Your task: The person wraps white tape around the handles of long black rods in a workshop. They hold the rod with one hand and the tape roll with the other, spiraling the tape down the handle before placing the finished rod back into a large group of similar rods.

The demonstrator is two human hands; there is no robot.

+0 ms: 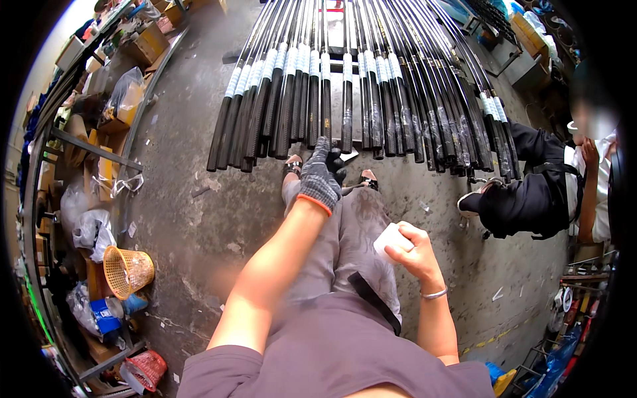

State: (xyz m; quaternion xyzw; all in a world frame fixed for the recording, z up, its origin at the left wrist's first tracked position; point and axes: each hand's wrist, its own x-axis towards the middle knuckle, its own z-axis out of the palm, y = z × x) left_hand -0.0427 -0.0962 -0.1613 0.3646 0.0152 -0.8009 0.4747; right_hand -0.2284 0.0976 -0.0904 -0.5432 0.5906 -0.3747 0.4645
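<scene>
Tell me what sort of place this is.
Probably a small workshop or factory floor. A long row of black shafts lies across the bare concrete floor, cluttered metal shelving runs along one side, and the gloved left hand reaches toward the shafts.

A rough grey concrete floor (199, 199), stained and cracked, fills the middle of the room. Along the left runs a metal shelving rack (79, 142) crammed with cardboard boxes (147, 43) and plastic bags. At its foot stand an orange woven basket (127, 270) and, lower down, a red basket (144, 369). More clutter and blue bags crowd the lower right corner. At the right a second person (537, 192) in dark trousers crouches on the floor. Light is bright and even
</scene>
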